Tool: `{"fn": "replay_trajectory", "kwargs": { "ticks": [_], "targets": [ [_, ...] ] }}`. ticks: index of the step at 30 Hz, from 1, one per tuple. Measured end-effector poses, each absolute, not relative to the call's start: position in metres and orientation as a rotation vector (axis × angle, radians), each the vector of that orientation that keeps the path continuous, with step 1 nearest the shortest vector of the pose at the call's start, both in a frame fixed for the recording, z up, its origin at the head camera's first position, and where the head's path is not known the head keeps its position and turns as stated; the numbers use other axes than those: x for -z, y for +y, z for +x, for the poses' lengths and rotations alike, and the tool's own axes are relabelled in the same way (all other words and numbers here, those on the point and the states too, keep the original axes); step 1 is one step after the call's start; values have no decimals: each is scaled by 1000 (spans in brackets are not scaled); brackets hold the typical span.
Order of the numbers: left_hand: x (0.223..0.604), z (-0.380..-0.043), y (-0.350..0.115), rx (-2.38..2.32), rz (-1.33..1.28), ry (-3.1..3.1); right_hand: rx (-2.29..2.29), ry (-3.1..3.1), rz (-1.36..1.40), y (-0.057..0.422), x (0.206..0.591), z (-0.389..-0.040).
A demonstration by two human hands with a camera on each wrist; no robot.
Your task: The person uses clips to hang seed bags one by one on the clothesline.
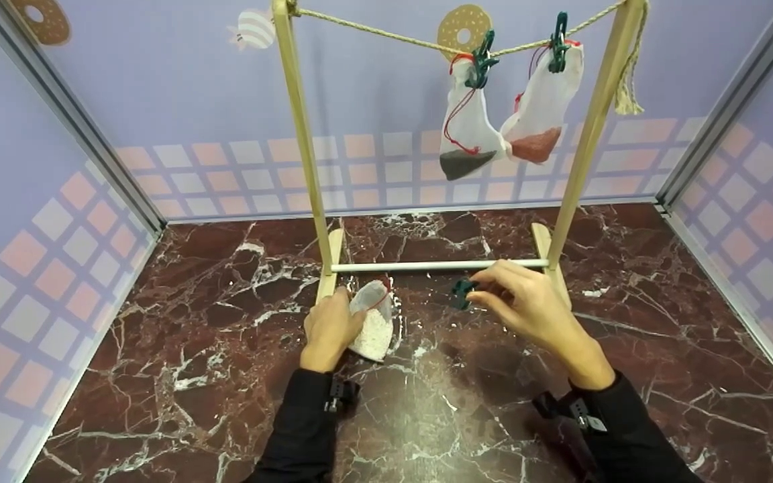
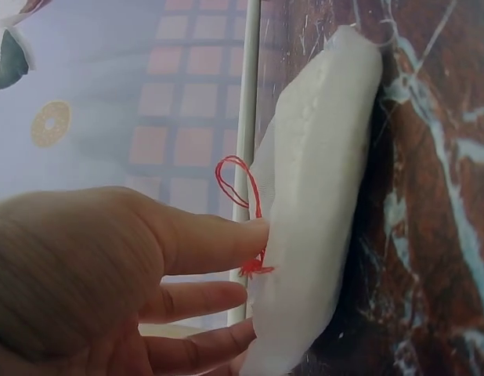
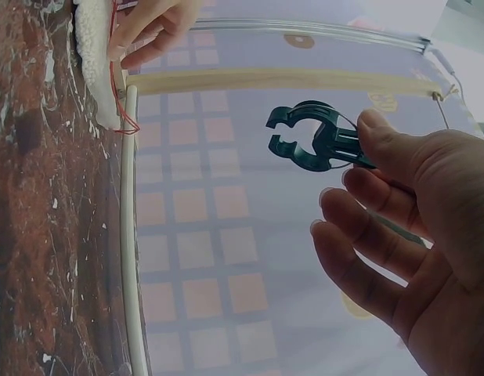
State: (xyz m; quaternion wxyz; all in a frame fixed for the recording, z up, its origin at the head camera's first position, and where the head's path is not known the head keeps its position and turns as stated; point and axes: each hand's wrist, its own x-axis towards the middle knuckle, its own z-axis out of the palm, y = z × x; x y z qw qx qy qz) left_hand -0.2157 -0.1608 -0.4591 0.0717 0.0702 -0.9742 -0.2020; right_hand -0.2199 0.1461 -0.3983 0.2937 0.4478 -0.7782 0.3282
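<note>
A white mesh drawstring bag point(image 1: 374, 325) with white grains inside lies on the marble-patterned surface, its red cord point(image 2: 240, 180) looping out at the side. My left hand point(image 1: 334, 329) pinches the bag's left edge, thumb on top; some fingertips are hidden behind the mesh. To the right, my right hand point(image 1: 527, 298) holds a dark green spring clip point(image 3: 316, 137) by its handle end, between thumb and index finger. The clip's jaws show a small gap and nothing is between them. The other right fingers point(image 3: 367, 274) are loosely bent beside it.
A wooden frame point(image 1: 302, 127) carries a sagging rope point(image 1: 380, 31). Green clips hang two mesh bags there, one with dark contents point(image 1: 468, 164), one with reddish contents point(image 1: 535, 146). A white crossbar point(image 1: 427, 266) runs low between the posts, just behind my hands. Patterned walls enclose the surface.
</note>
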Motion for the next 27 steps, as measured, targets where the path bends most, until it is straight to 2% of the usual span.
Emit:
{"fn": "replay_trajectory", "kwargs": {
  "ticks": [27],
  "targets": [
    [461,-215,-161,672,232,-2940,-891,-2083,1220,142,402,-218]
  ]
}}
